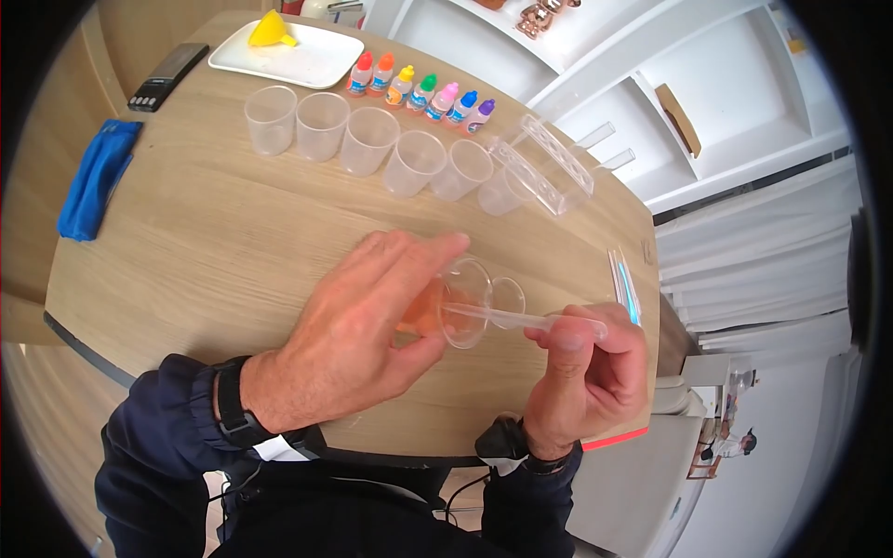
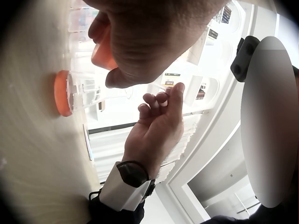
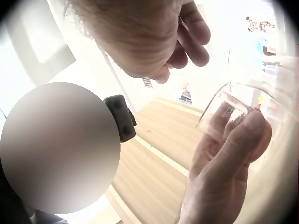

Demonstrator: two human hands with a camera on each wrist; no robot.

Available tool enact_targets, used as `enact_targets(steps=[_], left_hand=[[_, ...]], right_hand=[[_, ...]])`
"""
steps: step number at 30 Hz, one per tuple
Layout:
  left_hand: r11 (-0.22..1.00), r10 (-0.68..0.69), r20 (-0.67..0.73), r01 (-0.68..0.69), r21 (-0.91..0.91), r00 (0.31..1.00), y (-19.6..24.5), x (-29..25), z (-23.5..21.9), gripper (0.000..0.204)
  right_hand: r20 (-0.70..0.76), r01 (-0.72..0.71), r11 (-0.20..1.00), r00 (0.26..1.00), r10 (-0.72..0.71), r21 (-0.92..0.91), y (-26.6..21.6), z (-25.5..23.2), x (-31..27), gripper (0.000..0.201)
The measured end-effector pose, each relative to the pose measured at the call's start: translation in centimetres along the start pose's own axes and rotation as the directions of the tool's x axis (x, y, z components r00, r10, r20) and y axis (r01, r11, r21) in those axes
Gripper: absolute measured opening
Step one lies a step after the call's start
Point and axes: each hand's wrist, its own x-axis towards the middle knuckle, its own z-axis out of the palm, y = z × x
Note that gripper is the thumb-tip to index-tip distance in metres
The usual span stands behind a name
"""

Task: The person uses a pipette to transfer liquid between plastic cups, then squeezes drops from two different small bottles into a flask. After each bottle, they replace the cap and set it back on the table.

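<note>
My left hand (image 1: 358,307) grips a clear plastic cup (image 1: 462,332) with orange liquid inside, tilted with its mouth to the right. Between the thumb and fingers of my right hand (image 1: 591,372) is a clear plastic pipette (image 1: 516,320), its thin end reaching into the cup's mouth. Just beyond the cup, the round mouth of a clear glass flask (image 1: 509,292) shows in the head view. From the left wrist, this conical flask (image 2: 78,93) stands on the table with orange liquid at its bottom. Part of the cup is hidden behind my left fingers.
Several clear cups (image 1: 369,139) stand in a row at the back, before dropper bottles (image 1: 423,93) with coloured caps. A test-tube rack (image 1: 544,166) is at their right. A white tray (image 1: 321,60) holds a yellow funnel (image 1: 270,31). A blue cloth (image 1: 96,181) lies left.
</note>
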Motion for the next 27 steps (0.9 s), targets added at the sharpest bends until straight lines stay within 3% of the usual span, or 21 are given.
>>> enact_targets(steps=[15, 21, 27], left_hand=[[1.000, -0.028, 0.028, 0.027, 0.007, 0.999, 0.2, 0.1, -0.2, 0.075], [0.999, 0.008, -0.013, -0.007, 0.044, 1.000, -0.1, 0.1, 0.0, 0.074], [0.999, 0.004, -0.013, -0.004, 0.036, 1.000, -0.1, 0.1, 0.0, 0.076]], right_hand=[[0.052, -0.098, 0.995, 0.994, 0.098, 0.006, -0.1, -0.6, 0.4, 0.029], [-0.118, -0.035, 0.995, 0.992, 0.046, 0.090, -0.3, -1.5, 1.4, 0.035], [-0.271, -0.035, 0.996, 0.963, 0.011, -0.081, 0.4, -4.1, 2.8, 0.045]])
